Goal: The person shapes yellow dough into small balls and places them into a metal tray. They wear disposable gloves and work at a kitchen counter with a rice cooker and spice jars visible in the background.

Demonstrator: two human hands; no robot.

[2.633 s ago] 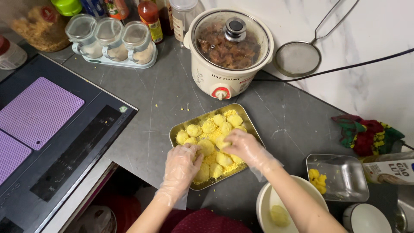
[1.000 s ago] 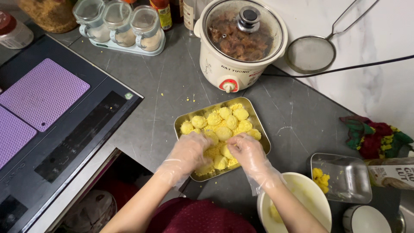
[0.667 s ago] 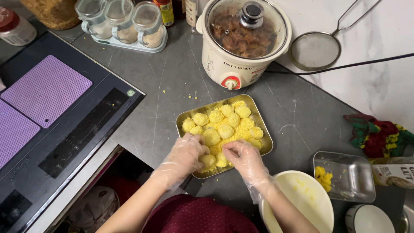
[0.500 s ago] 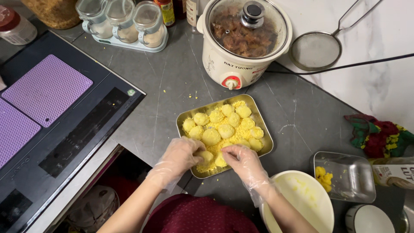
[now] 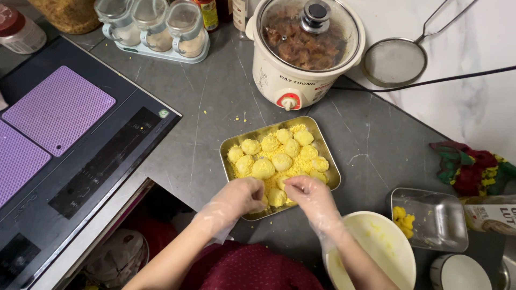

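A gold metal tray (image 5: 227,146) on the grey counter holds several yellow dough balls (image 5: 263,168) among yellow crumbs. My left hand (image 5: 241,196), in a clear plastic glove, is curled over the tray's near edge, touching the yellow mix. My right hand (image 5: 310,197), also gloved, pinches at the mix beside it, fingertips almost meeting those of the left. What sits under the fingers is hidden.
A white slow cooker (image 5: 301,49) with a glass lid stands behind the tray, a strainer (image 5: 394,60) to its right. A cream bowl (image 5: 385,246) and a small steel tray (image 5: 436,218) lie near right. A black cooktop with purple mats (image 5: 58,109) is left; spice jars (image 5: 157,24) behind.
Both hands have drawn from the middle of the tray to its near edge and come closer together. The camera has shifted slightly.
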